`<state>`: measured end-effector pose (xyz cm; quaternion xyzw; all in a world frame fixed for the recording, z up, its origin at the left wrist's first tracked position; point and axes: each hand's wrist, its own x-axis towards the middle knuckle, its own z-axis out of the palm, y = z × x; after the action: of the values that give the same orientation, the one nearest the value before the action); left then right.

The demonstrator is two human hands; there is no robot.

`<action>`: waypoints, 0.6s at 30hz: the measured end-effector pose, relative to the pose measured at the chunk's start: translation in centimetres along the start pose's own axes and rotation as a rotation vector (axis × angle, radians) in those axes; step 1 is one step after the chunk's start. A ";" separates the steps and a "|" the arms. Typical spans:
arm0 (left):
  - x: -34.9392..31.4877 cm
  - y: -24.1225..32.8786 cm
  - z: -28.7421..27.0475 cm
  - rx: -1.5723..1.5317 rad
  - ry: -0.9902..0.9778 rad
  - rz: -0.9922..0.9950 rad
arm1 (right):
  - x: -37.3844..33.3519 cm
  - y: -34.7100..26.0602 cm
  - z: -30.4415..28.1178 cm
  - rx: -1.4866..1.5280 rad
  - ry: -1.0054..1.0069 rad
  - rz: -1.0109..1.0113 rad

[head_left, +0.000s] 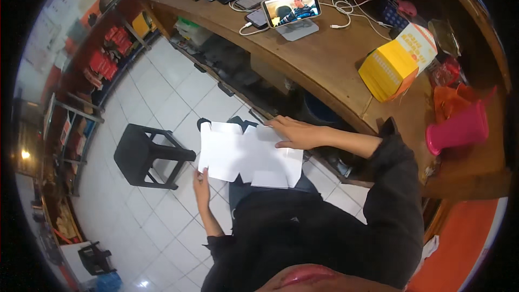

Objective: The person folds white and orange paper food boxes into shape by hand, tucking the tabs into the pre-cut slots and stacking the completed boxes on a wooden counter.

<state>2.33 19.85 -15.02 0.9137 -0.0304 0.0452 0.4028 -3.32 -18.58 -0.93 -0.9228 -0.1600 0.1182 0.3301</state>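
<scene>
A white, unfolded cardboard box blank (221, 154) with cut flaps lies flat across my lap. My left hand (201, 186) grips its near left corner, with the fingertips at the edge. My right hand (300, 133) rests flat on the far right part of the blank, fingers stretched out and palm down. Its fingertips reach the far edge. The underside of the blank is hidden.
The wooden table (335, 67) carries a phone (292, 9) on a stand, white cables (346, 13), several more phones, a yellow carton (392, 70) and a pink cup-shaped container (458, 128). A black stool (138, 154) stands on the tiled floor (162, 97) to the left.
</scene>
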 end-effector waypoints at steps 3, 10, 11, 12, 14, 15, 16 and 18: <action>-0.4 2.0 1.3 -0.505 -0.347 -0.544 | 2.1 3.0 2.8 -0.082 -0.185 0.307; 4.4 2.2 1.0 -0.690 -0.161 -0.324 | 4.2 4.4 5.9 0.089 0.403 0.252; 4.7 2.1 0.8 -0.451 -0.038 -0.180 | 4.9 3.7 5.7 0.190 0.288 0.340; 5.3 2.3 0.7 -0.209 0.077 -0.034 | 5.6 2.9 6.3 0.196 0.282 0.337; 5.2 7.5 0.9 0.048 0.094 0.174 | 5.6 2.1 7.3 0.233 0.457 0.386; 4.6 10.6 1.1 0.303 0.129 0.386 | 5.8 2.9 8.7 0.272 0.558 0.371; 3.8 12.5 1.4 0.156 -0.080 0.409 | 6.1 2.9 9.5 0.272 0.561 0.375; 1.9 13.1 2.5 0.080 -0.461 0.578 | 7.1 2.2 11.2 0.371 0.632 0.370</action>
<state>3.21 9.17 -6.92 0.8685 -0.3753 -0.0487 0.3201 0.06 -11.21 -11.58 -0.8517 0.1421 -0.0868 0.4969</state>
